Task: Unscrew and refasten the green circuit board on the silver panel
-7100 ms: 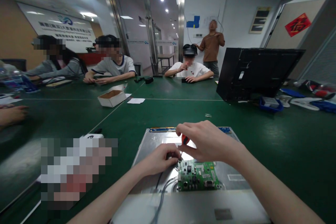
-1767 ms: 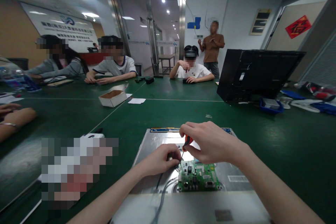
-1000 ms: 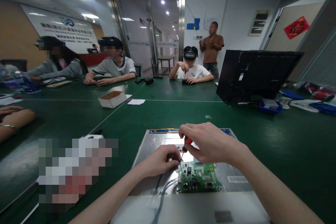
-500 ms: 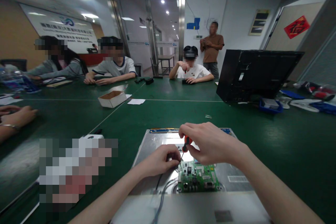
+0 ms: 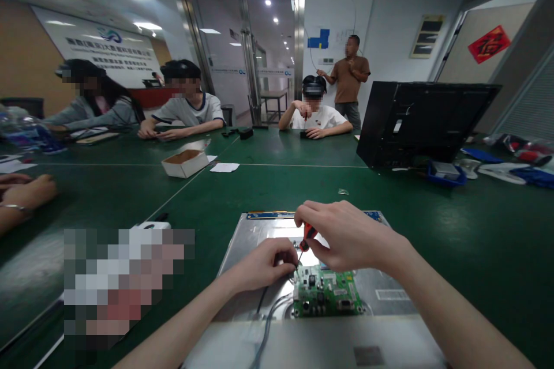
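A green circuit board [image 5: 326,291] lies on the silvery metal back of a flat display panel [image 5: 242,239] in front of me. My right hand [image 5: 346,233] grips a small red and black screwdriver [image 5: 307,235] from above. Its thin shaft slants down to the board's upper left corner. Close beside the tip, my left hand [image 5: 268,262] has its fingers curled together at that corner; what they pinch, if anything, is hidden. Grey cables [image 5: 270,323] run from the board's left side toward me.
A black monitor [image 5: 424,124] stands at the right, near a blue tray [image 5: 446,174]. An open white box [image 5: 185,162] and a paper slip [image 5: 224,167] lie ahead on the green table [image 5: 277,190]. Several people sit around it; another person's hands [image 5: 28,190] rest at the left edge.
Over the seven seconds the screwdriver handle has turned and shifted slightly right with my right hand. My left hand stays at the corner. A standing person behind moves their arms.
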The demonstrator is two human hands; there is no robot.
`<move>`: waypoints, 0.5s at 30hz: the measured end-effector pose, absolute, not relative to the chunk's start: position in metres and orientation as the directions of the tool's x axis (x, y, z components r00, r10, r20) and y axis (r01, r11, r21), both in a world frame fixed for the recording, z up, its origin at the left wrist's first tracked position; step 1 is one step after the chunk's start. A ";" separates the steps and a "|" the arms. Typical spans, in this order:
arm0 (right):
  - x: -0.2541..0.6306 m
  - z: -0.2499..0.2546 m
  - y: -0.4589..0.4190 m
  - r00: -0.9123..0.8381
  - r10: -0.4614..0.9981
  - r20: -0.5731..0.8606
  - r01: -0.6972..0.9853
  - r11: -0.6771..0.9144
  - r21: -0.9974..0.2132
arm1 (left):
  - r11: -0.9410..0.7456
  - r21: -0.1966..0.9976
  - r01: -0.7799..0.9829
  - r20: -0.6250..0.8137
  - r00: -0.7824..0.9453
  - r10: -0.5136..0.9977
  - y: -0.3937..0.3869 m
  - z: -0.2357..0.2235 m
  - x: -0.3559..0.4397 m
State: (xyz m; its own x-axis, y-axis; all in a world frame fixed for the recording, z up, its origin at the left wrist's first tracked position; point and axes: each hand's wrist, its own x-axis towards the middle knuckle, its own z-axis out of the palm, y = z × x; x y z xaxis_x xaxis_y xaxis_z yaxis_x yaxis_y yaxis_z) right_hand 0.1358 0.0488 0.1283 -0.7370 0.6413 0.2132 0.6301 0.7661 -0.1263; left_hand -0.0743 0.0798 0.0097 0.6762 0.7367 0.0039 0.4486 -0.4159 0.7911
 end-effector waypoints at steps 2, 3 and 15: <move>0.135 0.128 0.049 -0.738 0.642 0.208 0.630 0.766 -0.128 | -0.414 0.795 0.443 0.007 0.676 0.737 0.080 0.009 -0.074; 0.135 0.128 0.050 -0.735 0.646 0.206 0.634 0.762 -0.128 | -0.417 0.796 0.439 0.011 0.678 0.735 0.080 0.009 -0.074; 0.136 0.128 0.050 -0.729 0.651 0.212 0.641 0.758 -0.121 | -0.430 0.774 0.465 0.005 0.675 0.738 0.080 0.008 -0.075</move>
